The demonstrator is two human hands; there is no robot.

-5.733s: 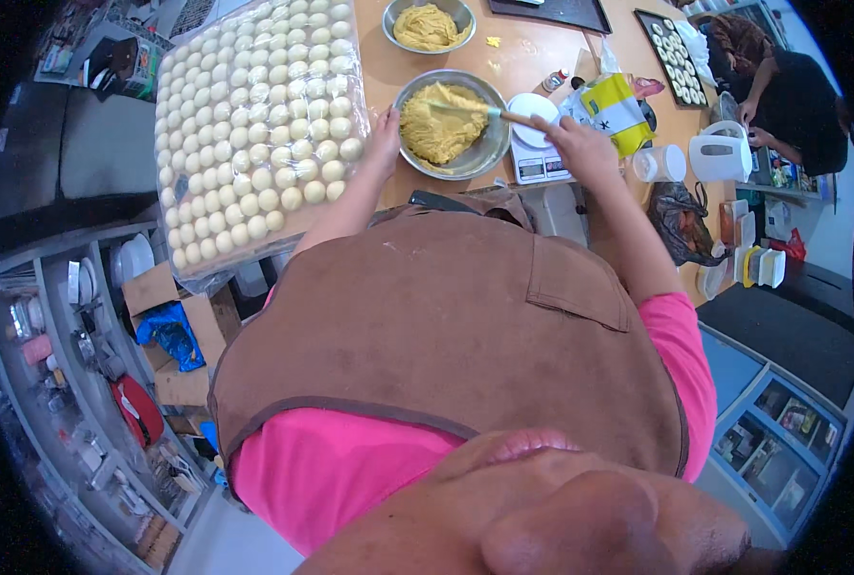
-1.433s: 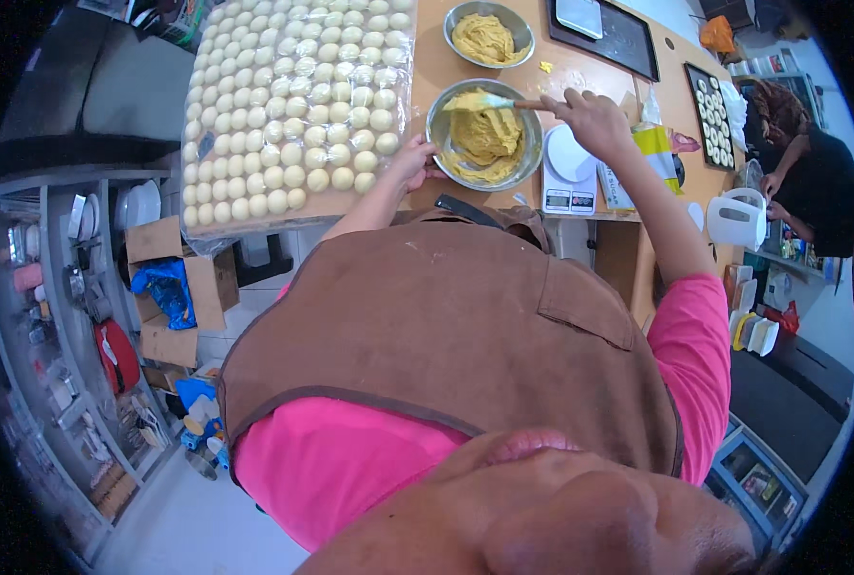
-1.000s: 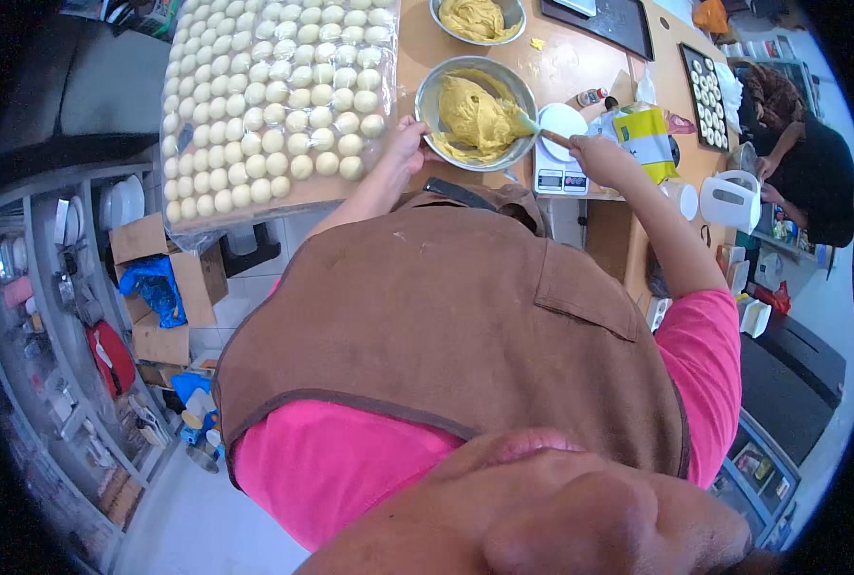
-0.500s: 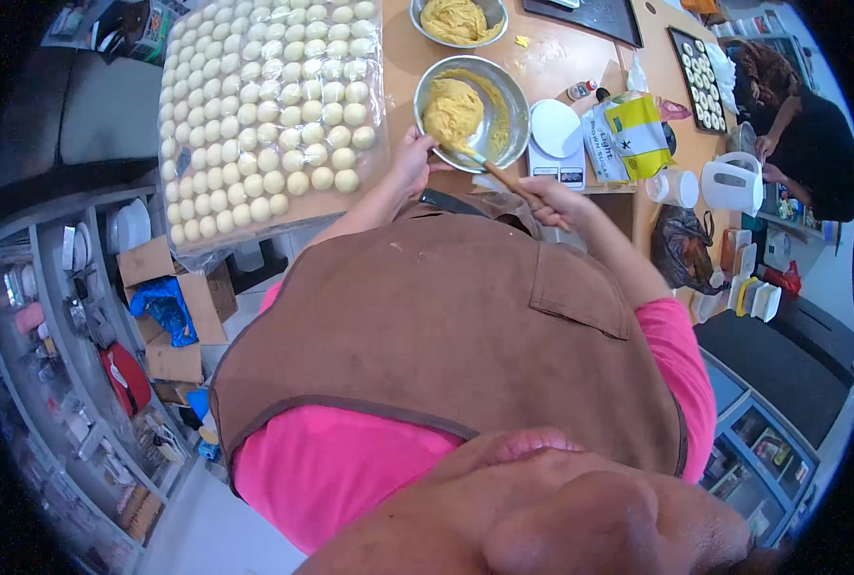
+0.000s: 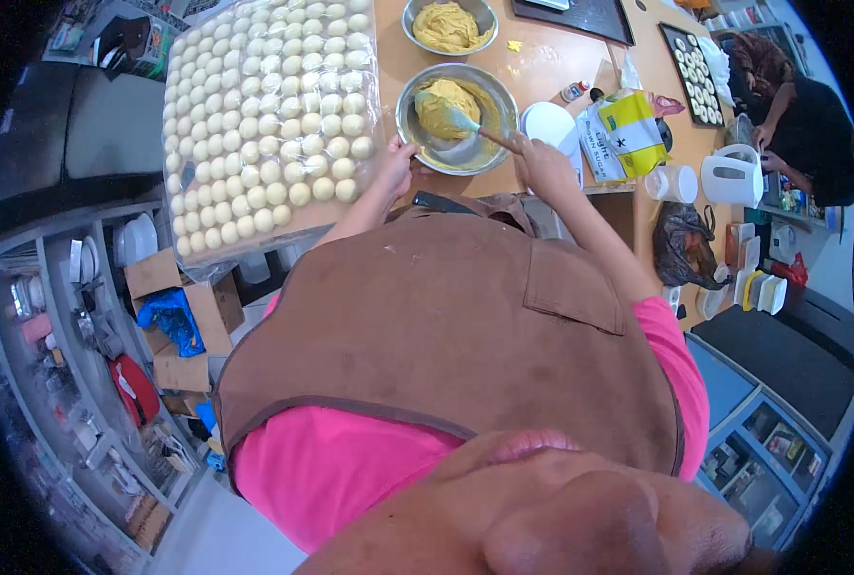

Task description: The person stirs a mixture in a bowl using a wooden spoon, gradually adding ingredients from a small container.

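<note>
A metal bowl stands near the table's front edge with a lump of yellow dough in it. My left hand grips the bowl's rim at its near left side. In my right hand, the fingers are closed round the wooden handle of a spatula. Its pale blue blade lies against the dough, partly smeared with it. Behind this bowl is a second metal bowl of similar yellow dough. To the left, many pale dough balls lie in rows under clear plastic.
Right of the bowl are a white kitchen scale, a white and yellow bag, a clear tub and a white jug. Farther off lie a dark tray of ring-shaped pieces and a black tray. Another person works at the far right.
The spatula has swung from the bowl's near rim across onto the dough. My right hand has moved up toward the bowl. The bowl has shifted slightly left, and my left hand with it.
</note>
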